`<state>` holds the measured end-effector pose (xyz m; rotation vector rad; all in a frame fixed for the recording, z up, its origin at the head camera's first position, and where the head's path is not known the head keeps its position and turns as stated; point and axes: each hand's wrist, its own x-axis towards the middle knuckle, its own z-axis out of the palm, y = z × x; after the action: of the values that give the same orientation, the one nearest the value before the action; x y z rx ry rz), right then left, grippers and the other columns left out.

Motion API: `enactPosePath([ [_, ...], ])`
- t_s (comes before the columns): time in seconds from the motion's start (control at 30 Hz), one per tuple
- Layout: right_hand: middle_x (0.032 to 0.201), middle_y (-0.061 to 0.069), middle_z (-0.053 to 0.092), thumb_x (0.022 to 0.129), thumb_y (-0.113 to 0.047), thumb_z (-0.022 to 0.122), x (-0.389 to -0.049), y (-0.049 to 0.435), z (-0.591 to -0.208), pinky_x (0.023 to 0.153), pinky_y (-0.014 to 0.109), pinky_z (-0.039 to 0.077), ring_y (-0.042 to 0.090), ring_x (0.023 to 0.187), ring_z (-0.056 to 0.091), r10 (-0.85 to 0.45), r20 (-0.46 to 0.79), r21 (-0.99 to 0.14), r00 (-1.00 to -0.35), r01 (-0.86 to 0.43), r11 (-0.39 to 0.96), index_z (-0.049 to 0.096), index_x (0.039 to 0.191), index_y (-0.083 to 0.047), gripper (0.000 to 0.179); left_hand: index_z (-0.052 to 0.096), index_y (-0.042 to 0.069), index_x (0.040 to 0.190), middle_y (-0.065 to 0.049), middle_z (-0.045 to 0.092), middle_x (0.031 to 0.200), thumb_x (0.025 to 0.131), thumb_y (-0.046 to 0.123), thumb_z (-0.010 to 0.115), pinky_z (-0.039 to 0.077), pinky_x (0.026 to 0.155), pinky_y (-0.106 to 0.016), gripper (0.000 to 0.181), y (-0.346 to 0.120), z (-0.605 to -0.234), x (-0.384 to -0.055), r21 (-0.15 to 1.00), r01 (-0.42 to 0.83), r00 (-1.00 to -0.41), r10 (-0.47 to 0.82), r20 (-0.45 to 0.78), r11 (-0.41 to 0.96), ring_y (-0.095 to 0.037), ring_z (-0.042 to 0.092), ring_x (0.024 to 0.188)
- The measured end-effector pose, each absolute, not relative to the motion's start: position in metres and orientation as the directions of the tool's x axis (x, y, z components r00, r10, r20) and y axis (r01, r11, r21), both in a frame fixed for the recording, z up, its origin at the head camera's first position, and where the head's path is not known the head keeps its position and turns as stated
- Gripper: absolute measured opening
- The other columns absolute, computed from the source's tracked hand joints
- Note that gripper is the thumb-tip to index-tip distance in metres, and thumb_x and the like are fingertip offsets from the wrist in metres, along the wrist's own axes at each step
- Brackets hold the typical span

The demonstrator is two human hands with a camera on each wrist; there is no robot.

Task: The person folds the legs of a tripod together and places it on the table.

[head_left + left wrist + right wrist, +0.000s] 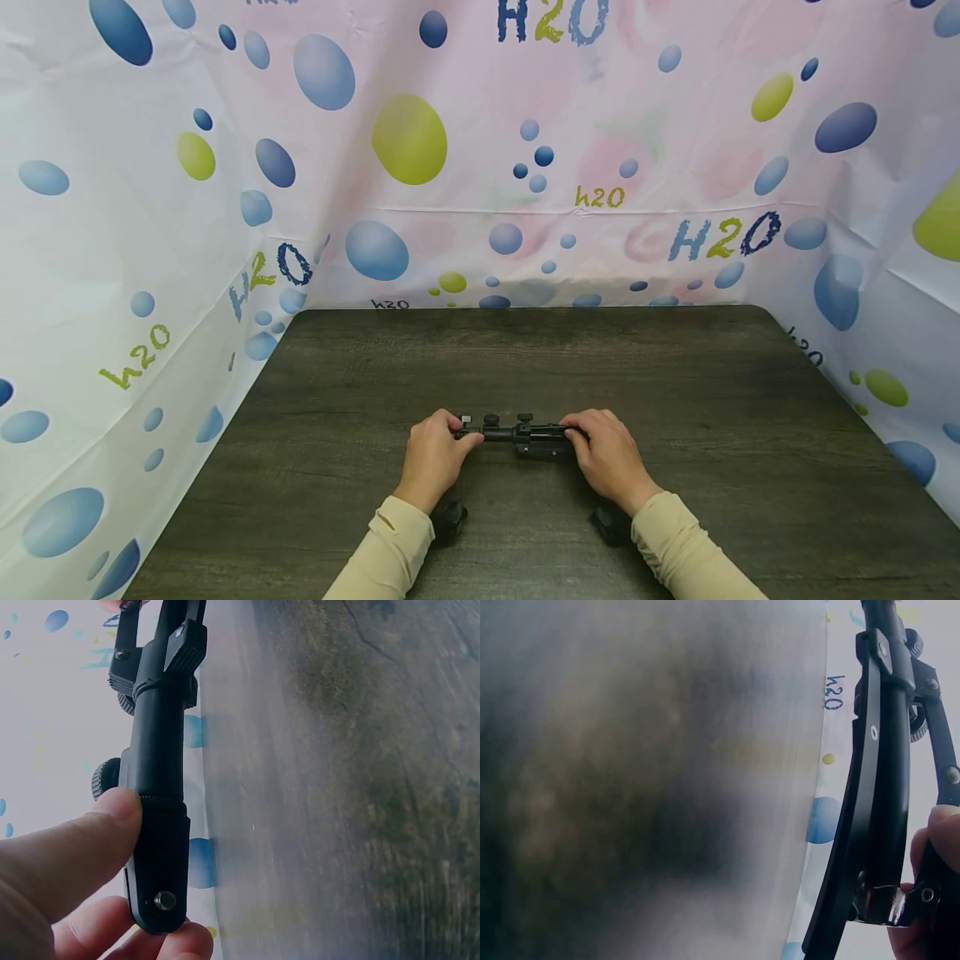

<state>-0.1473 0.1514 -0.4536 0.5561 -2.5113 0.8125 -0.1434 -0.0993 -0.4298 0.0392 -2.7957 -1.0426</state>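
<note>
Between the two hands a small black folding tripod lies crosswise, its legs folded along the tube. My left hand pinches its left end, the thumb on top and the fingers beneath. In the left wrist view that rounded end shows a metal pin, and a ridged knob sticks out from the tube. At the opposite end, my right hand holds one of the folded legs. Close up in the right wrist view, the leg, the tube and hinged braces run side by side, with fingertips at the lower right.
A dark wood-grain table lies under the hands. White sheeting with blue and green dots and lettering stands around its back and sides. Black wrist devices sit below both hands.
</note>
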Motion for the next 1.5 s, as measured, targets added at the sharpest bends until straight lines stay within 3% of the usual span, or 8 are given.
enactPosePath([
  [1.5, 0.091, 0.003, 0.069, 0.086, 0.002, 0.074, -0.1456, 0.1509, -0.4541, 0.077, 0.047, 0.051, 0.025, 0.086, 0.062, -0.252, 0.469, -0.437, -0.846, -0.471, 0.766, 0.074, 0.095, -0.008, 0.013, 0.065, 0.004, 0.089, -0.008, 0.064, 0.08, 0.081, 0.024, 0.086, 0.048, 0.055, -0.035, 0.03, -0.0989, -0.4356, -0.1444, 0.628, 0.04, -0.989, -0.061, 0.138, 0.777, -0.018, 0.055, 0.063],
])
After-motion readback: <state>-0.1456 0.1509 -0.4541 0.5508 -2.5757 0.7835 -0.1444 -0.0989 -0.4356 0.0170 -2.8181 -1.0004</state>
